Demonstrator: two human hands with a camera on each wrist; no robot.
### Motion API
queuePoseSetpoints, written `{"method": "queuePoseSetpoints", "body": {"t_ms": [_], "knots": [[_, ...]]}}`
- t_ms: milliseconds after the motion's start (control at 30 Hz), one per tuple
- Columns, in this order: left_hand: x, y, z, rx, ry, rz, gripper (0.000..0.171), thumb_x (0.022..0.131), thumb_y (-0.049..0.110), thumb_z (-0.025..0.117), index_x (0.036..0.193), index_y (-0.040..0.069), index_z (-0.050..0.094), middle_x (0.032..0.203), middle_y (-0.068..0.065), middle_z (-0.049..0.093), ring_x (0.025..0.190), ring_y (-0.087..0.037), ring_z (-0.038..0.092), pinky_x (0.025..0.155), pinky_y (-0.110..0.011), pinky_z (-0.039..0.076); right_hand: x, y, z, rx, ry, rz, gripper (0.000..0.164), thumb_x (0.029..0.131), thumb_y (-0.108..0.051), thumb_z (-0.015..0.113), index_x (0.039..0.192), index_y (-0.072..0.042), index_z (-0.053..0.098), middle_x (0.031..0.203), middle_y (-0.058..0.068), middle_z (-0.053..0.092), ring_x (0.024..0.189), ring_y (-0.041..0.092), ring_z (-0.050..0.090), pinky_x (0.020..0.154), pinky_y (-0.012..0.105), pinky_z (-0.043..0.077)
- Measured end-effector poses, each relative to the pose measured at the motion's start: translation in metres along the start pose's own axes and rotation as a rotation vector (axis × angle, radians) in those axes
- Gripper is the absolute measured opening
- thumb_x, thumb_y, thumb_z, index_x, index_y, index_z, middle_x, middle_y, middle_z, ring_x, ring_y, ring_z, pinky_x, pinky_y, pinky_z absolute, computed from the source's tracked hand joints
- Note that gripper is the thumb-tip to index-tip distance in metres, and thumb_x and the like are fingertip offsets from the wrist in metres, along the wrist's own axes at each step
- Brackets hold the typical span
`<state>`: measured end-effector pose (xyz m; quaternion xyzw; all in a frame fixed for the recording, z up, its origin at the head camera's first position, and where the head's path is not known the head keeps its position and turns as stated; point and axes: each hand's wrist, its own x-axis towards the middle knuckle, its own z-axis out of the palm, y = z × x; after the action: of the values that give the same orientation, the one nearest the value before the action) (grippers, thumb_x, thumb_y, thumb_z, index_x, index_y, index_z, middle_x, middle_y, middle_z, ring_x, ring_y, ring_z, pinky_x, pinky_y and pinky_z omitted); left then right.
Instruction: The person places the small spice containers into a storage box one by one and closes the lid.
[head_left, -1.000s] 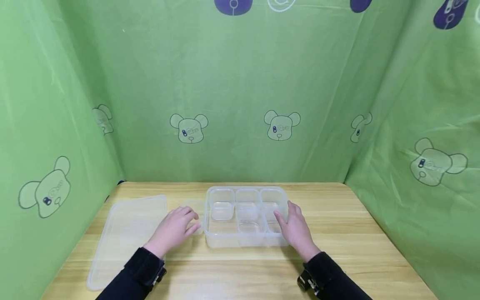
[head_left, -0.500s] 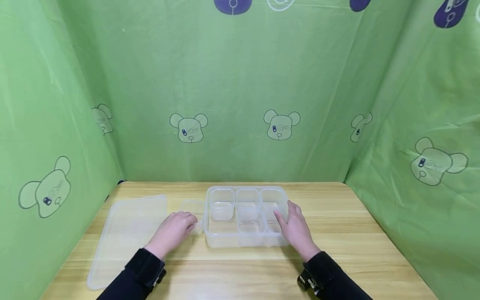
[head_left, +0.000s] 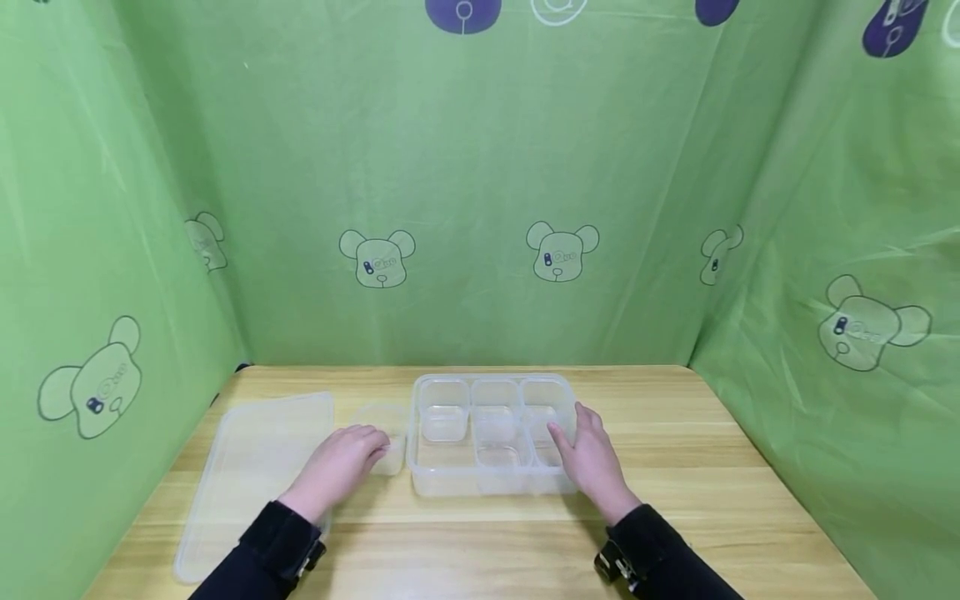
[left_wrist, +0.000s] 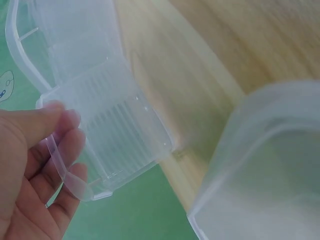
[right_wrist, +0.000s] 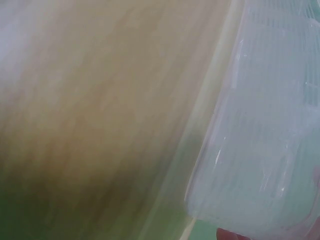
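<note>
My left hand (head_left: 341, 467) pinches the rim of a small clear plastic bin (head_left: 386, 458), left of a larger box. In the left wrist view, the thumb and fingers of this hand (left_wrist: 45, 150) hold the rim of the bin (left_wrist: 115, 130), which has a ribbed surface. The larger clear plastic box (head_left: 450, 482) holds several small clear bins, with its bottom showing at the front left. My right hand (head_left: 592, 462) grips the right side of that box, its thumb over the rim. In the right wrist view, the box (right_wrist: 250, 125) hides most of the hand.
A large translucent flat lid (head_left: 247, 483) lies on the left of the wooden table (head_left: 675, 533), partly under my left arm. Green cloth (head_left: 465, 167) with printed bear heads surrounds the table at the back and sides.
My left fingers have closed on the small bin. The bin has moved slightly left, away from the larger box. My right hand and the larger box have stayed in place.
</note>
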<state>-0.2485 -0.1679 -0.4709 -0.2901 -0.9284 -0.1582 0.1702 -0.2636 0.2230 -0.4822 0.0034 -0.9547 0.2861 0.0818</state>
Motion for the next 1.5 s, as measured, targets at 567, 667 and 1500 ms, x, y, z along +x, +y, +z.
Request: {"method": "queuePoseSetpoints", "body": {"t_ms": [567, 667, 1500], "knots": [[-0.003, -0.001, -0.019, 0.020, 0.015, -0.017, 0.003, 0.093, 0.012, 0.071, 0.096, 0.010, 0.071, 0.094, -0.001, 0.071, 0.090, -0.019, 0.067, 0.086, -0.040, 0.054, 0.001, 0.000, 0.000, 0.008, -0.005, 0.005, 0.077, 0.106, -0.043, 0.046, 0.152, 0.014, 0.018, 0.155, 0.035, 0.023, 0.138, 0.051, 0.034, 0.114, 0.058, 0.027], [-0.003, -0.001, -0.022, 0.024, 0.017, -0.020, 0.004, 0.094, 0.014, 0.070, 0.094, 0.011, 0.071, 0.093, -0.001, 0.071, 0.090, -0.018, 0.067, 0.086, -0.040, 0.054, 0.001, 0.001, 0.001, 0.007, -0.004, 0.004, 0.077, 0.106, -0.043, 0.046, 0.151, 0.014, 0.019, 0.154, 0.035, 0.023, 0.137, 0.052, 0.033, 0.114, 0.059, 0.027], [0.016, 0.024, -0.056, 0.055, 0.128, 0.015, 0.004, 0.095, 0.008, 0.068, 0.097, 0.011, 0.069, 0.092, 0.001, 0.069, 0.091, -0.020, 0.066, 0.084, -0.041, 0.053, 0.001, 0.001, 0.001, -0.001, -0.002, 0.006, 0.078, 0.106, -0.043, 0.045, 0.152, 0.013, 0.018, 0.155, 0.034, 0.022, 0.138, 0.052, 0.033, 0.114, 0.058, 0.027]]}}
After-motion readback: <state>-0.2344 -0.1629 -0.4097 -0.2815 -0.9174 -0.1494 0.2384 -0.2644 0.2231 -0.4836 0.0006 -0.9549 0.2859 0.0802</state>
